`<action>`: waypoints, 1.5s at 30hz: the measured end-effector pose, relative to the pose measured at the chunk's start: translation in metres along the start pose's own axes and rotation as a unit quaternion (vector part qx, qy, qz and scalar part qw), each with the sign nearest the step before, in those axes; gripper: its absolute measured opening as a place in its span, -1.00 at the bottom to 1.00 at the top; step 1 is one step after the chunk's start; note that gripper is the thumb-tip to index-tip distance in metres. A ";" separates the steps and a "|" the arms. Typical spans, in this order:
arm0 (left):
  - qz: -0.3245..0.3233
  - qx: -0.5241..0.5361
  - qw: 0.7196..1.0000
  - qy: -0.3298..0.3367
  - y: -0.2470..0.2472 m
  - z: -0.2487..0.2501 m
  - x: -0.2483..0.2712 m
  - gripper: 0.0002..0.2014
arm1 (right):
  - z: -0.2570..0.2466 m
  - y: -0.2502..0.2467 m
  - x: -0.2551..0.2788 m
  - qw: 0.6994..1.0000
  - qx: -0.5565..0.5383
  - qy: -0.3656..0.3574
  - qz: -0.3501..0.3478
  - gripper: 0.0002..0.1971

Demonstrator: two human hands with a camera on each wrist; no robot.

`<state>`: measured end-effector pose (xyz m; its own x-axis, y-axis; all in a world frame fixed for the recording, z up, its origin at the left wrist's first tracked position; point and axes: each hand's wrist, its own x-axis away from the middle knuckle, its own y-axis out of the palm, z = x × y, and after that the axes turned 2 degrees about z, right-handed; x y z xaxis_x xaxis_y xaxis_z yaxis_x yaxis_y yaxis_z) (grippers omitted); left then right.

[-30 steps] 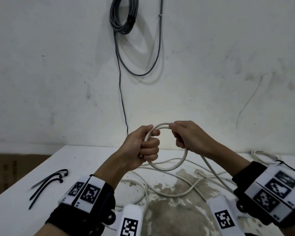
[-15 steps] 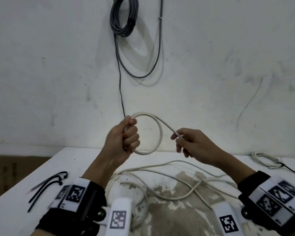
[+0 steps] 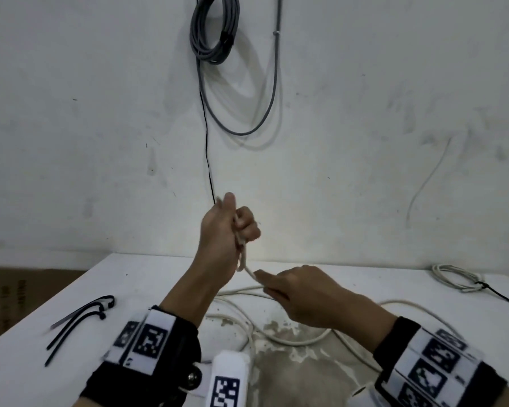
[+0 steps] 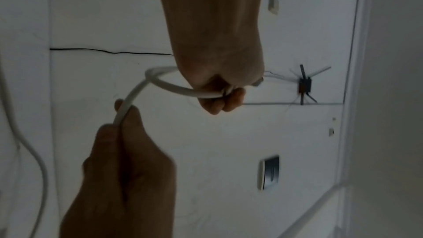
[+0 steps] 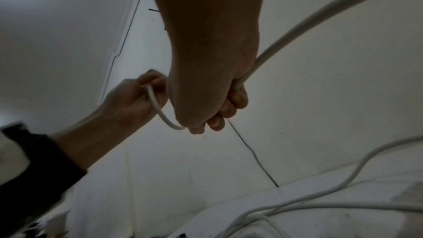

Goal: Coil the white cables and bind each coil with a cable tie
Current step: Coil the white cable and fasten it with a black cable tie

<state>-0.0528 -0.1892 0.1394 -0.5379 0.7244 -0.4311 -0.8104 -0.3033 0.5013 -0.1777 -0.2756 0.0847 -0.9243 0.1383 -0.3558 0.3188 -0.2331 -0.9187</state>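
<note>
Above the bench (image 3: 71, 289), the white cable (image 3: 249, 271) sits gathered in my left hand (image 3: 227, 230), fist clenched round what seems a small loop, turned edge-on since a second ago. My right hand (image 3: 300, 298), now lower, pinches the slack, likely drawing the next turn; black cable ties (image 3: 80, 315) lie untouched.

We cannot count the turns of white cable (image 3: 241, 254) bunched inside the left hand (image 3: 227, 227), the right hand (image 3: 294, 292) covers its own fingertips in the head view, the grey coil (image 3: 215, 27) runs off the top edge, and motion smears both wrist views.
</note>
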 end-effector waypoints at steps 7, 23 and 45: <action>-0.107 -0.397 0.905 0.108 0.004 -0.024 0.016 -0.86 | -0.026 -0.020 -0.005 0.992 -0.120 -0.020 -0.019 -0.75; -0.190 -0.519 0.831 -0.067 -0.032 -0.015 0.009 -0.67 | 0.036 -0.031 0.009 0.971 -0.061 0.110 0.202 -0.52; -0.221 0.267 0.897 -0.275 -0.050 -0.003 -0.007 -0.60 | -0.011 -0.041 -0.014 0.807 -0.554 0.142 0.147 -0.52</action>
<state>-0.0091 -0.1811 0.1148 0.1234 0.9411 -0.3147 -0.6109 0.3219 0.7233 -0.1752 -0.2569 0.1257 -0.7389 0.4853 -0.4675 0.6531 0.6866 -0.3196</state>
